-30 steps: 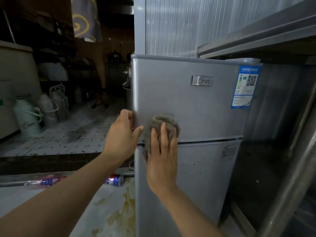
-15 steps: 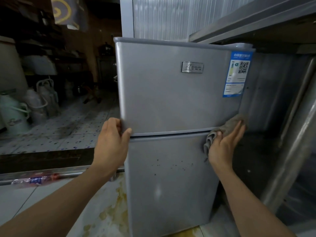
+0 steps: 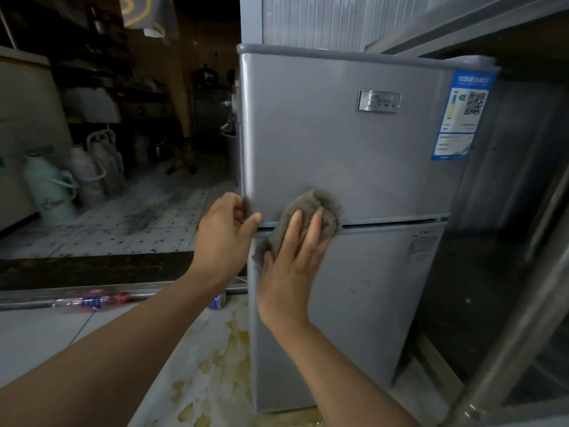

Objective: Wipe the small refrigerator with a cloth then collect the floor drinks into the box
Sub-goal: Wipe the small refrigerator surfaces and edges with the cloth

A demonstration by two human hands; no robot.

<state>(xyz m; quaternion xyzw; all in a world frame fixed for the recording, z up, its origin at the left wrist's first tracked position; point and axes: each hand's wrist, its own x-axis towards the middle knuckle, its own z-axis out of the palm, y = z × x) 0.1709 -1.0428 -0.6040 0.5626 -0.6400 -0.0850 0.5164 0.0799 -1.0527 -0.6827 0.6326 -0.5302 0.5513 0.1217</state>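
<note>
The small silver refrigerator (image 3: pixel 354 167) stands upright, both doors closed. A grey cloth (image 3: pixel 311 211) lies bunched flat over the seam between the doors, near the left edge. A drink bottle (image 3: pixel 92 301) and a can (image 3: pixel 218 301) lie on the floor to its left.

The small refrigerator (image 3: pixel 338 143) carries a silver nameplate (image 3: pixel 378 101) on its upper door, with a small emblem and a line of characters too blurred to read. At the upper door's right corner sits a blue-and-white label (image 3: pixel 462 115) with a QR code (image 3: pixel 475 103), a coloured rating bar and lines of print, possibly an energy label; its header is illegible. A smaller sticker (image 3: pixel 423 244) on the lower door bears fine print that cannot be read. A pale green jug (image 3: pixel 49 186) on the floor shows an unreadable mark.
</note>
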